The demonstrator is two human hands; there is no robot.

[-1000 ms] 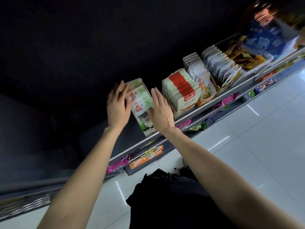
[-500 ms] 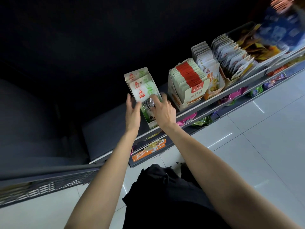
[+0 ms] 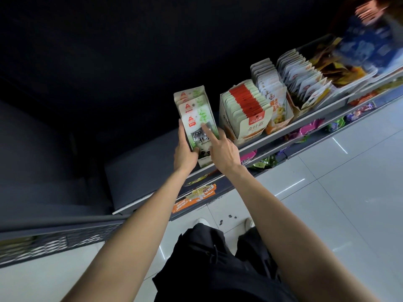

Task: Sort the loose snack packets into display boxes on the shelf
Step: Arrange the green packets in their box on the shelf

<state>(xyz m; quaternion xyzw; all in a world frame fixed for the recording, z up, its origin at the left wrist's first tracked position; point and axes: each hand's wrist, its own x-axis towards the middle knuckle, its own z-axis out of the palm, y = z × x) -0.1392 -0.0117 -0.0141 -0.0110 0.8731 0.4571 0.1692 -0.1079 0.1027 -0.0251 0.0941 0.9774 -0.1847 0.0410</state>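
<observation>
At the left end of the shelf [image 3: 294, 125], near its front edge, your left hand [image 3: 185, 149] grips the left wall of the green display box [image 3: 205, 159], thumb curled over its lower front. The green snack packets [image 3: 196, 115] stand upright inside. Your right hand [image 3: 222, 151] is spread wide, one straight finger pressing the front packet. Judged step: squaring the packets in this box. Next, align the row flush, then seat the box beside the red-topped box [image 3: 244, 114] to its right.
</observation>
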